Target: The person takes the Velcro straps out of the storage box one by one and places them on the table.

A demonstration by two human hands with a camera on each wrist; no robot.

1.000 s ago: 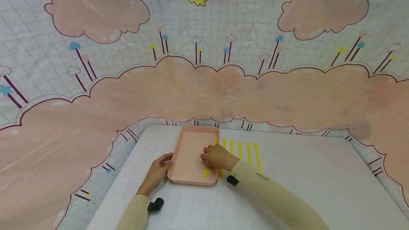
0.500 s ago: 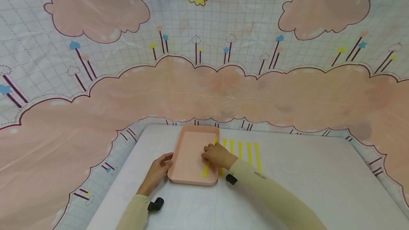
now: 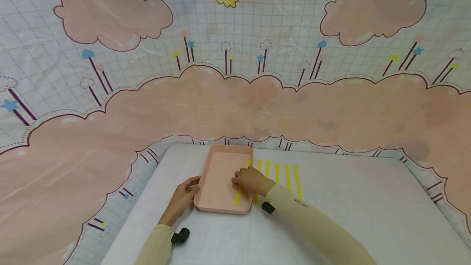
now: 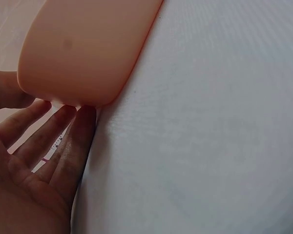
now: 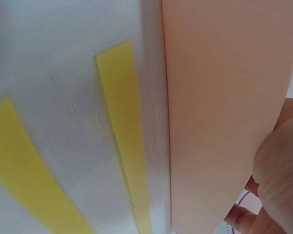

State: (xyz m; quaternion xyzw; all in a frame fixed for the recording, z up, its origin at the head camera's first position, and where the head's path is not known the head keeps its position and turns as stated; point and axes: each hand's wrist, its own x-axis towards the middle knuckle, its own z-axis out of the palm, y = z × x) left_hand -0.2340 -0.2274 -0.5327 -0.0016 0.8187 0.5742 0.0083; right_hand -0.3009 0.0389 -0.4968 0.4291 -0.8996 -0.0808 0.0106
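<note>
My left hand (image 3: 179,200) holds the left side of a pink rectangular tray (image 3: 218,175). In the left wrist view its fingertips touch the outer wall of the tray (image 4: 83,53), with the thumb by the rim. My right hand (image 3: 254,180) reaches over the tray's right rim, its curled fingers on a thin yellow strip (image 3: 237,196) with a flared end. That strip slants inside the tray, its middle covered by the hand. In the right wrist view the tray wall hides the fingertips, and only part of the hand (image 5: 281,165) shows.
Several more yellow strips (image 3: 287,177) lie side by side on the white table (image 3: 349,207), right of the tray; the right forearm partly covers them. One yellow strip (image 5: 124,122) lies close beside the tray wall. A patterned cloth (image 3: 287,109) hangs behind the table.
The near end of the strip under my right hand was blurred a second ago and now lies sharp in the tray. Both hands have stayed almost in place.
</note>
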